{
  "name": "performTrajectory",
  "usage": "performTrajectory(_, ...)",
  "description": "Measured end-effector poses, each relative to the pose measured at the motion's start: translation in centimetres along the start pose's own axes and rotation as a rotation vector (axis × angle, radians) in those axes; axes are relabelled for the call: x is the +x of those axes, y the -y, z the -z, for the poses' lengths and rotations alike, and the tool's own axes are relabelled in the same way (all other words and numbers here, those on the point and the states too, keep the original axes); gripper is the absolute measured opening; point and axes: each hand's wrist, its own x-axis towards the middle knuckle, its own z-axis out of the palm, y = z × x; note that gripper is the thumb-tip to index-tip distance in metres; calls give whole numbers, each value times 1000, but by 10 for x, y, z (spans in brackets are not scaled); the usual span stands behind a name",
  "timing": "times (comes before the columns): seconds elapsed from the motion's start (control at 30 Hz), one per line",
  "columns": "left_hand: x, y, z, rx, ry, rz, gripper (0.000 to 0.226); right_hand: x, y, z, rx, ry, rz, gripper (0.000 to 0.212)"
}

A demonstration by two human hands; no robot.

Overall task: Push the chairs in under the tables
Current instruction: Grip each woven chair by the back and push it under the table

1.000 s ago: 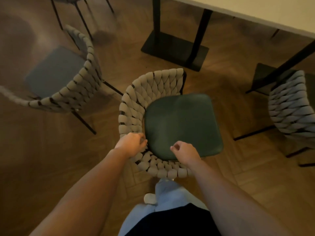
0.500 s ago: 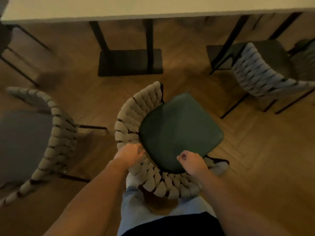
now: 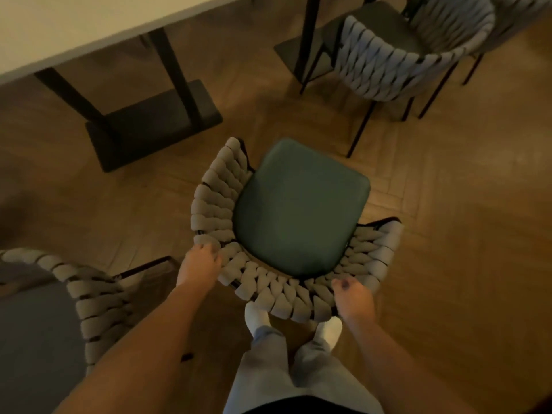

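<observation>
We are seeing three chairs and two table bases. We are gripping the middle chair [image 3: 298,210], green seat and woven grey backrest, by the rim of its curved back: our left hand [image 3: 198,265] is curling its fingers over the left part of the rim, our right hand [image 3: 354,298] is wrapping the rim at the right rear. This chair is standing on the wooden floor [image 3: 463,234], out in the open, seat front pointing up-right toward the gap between the table bases, not under any tabletop. The pale table [image 3: 74,28] is sitting upper left, its black base [image 3: 155,124] just beyond the chair's left arm. A second chair [image 3: 400,58] is standing upper right beside another black base [image 3: 301,52]. A third chair [image 3: 59,312] is sitting lower left, close to our left forearm. Our two white-socked feet [image 3: 328,330] are standing right behind the backrest. We are reading no labels or writing.
</observation>
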Motion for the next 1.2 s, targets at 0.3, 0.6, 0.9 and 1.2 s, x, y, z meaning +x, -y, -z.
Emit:
performTrajectory(0.3, 30, 16, -27, -245, -2, 442, 77, -12, -33, -56, 576, 145, -655, 62)
performTrajectory(0.6, 60, 25, -54, -872, 51, 578, 52, -7, 2, -100, 1256, 9, -795, 52)
performTrajectory(0.9, 56, 13, -64, -933, -19, 624, 47, 4, -11, -100, 1071, -83, -820, 55)
performTrajectory(1.2, 34, -24, -89, -977, -40, 683, 45, 37, -27, -44, 1061, -96, -735, 61)
